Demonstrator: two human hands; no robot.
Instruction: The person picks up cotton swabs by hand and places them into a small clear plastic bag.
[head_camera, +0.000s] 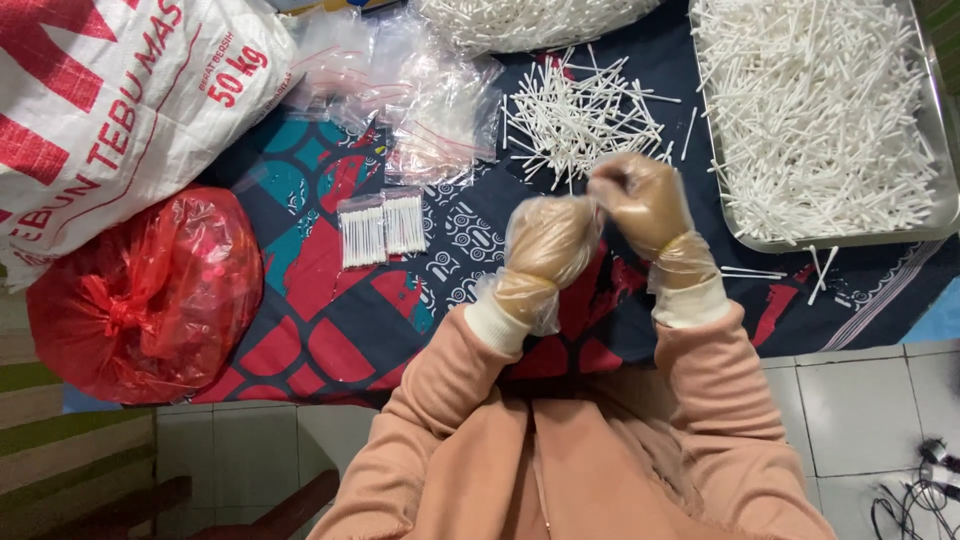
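Both my hands wear loose clear plastic gloves and are raised together above a patterned cloth. My left hand has its fingers curled toward my right hand, which is closed like a fist. The fingertips meet near the edge of a loose pile of white cotton swabs. What is pinched between them is hidden by the gloves. Two small clear bags packed with swabs lie side by side on the cloth to the left of my hands.
A metal tray heaped with white swabs stands at the right, with a few strays beside it. Empty small clear bags lie at the back. A tied red plastic bag and a large white sack sit at the left. Tiled floor lies in front.
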